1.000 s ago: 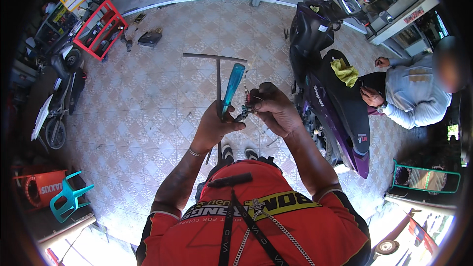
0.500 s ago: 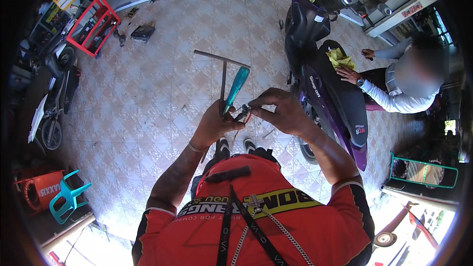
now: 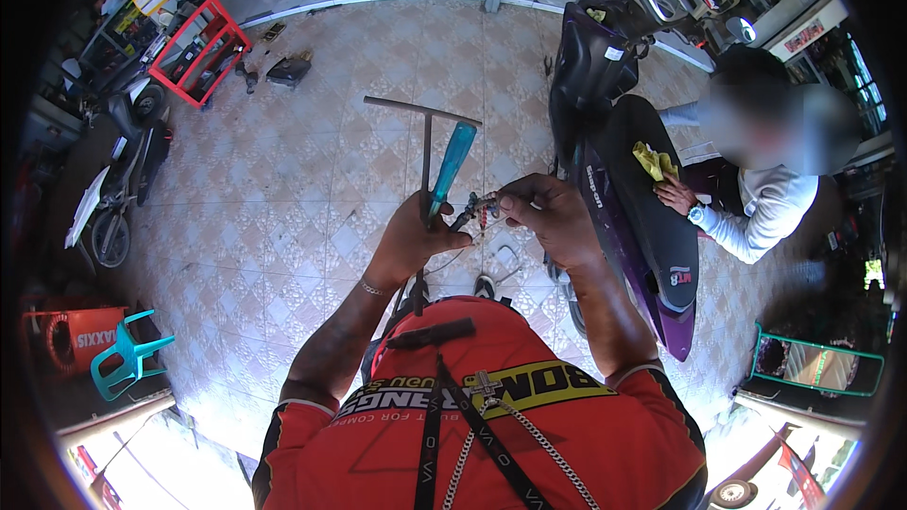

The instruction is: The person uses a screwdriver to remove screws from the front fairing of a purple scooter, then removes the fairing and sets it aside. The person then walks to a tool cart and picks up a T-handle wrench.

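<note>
My left hand (image 3: 416, 241) is closed round a dark T-handle wrench (image 3: 402, 105), standing with its crossbar on top, and a teal-handled screwdriver (image 3: 453, 156). It also steadies a small dark assembly (image 3: 472, 208) with red bits and thin wire, most likely a connector, though too small to make out clearly. My right hand (image 3: 553, 217) pinches the other end of this assembly between thumb and fingers, just right of the screwdriver. Both hands are raised in front of my red shirt, over the tiled floor.
A purple-black scooter (image 3: 633, 208) stands close on my right. Beyond it a co-worker (image 3: 775, 217) leans in, a hand (image 3: 675, 194) by a yellow cloth (image 3: 652, 159) on the seat. At left are a red cart (image 3: 198, 52), another motorbike (image 3: 123, 179) and a teal chair (image 3: 132, 359).
The co-worker has bent further over the seat, shifting the head and the hand by the cloth. My right hand's grip on the small assembly has shifted slightly; my left still holds the tools.
</note>
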`<state>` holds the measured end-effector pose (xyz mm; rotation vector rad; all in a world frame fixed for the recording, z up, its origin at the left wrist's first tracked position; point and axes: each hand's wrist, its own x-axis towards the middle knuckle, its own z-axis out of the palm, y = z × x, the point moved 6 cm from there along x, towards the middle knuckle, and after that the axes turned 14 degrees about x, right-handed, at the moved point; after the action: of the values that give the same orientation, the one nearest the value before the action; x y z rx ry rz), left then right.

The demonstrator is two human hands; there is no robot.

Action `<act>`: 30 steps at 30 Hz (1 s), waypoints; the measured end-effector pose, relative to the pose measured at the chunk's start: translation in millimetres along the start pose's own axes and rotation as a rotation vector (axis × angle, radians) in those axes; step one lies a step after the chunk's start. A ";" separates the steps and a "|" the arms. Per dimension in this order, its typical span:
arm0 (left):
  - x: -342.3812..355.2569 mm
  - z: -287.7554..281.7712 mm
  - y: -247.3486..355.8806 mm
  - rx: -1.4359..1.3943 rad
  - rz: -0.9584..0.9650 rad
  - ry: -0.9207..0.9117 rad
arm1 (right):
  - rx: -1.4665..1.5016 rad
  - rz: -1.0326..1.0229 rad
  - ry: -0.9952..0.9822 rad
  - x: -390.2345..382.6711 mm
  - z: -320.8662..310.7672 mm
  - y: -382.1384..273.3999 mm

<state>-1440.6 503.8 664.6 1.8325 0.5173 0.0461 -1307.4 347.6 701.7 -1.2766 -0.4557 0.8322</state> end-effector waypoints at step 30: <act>18.0 94.7 34.7 0.212 -0.062 0.033 | -0.607 -0.443 -0.270 15.4 -79.7 -16.3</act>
<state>-1385.9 417.2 661.4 2.0232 0.6211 -0.0210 -1235.9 306.4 694.4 -1.5319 -1.2286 0.4965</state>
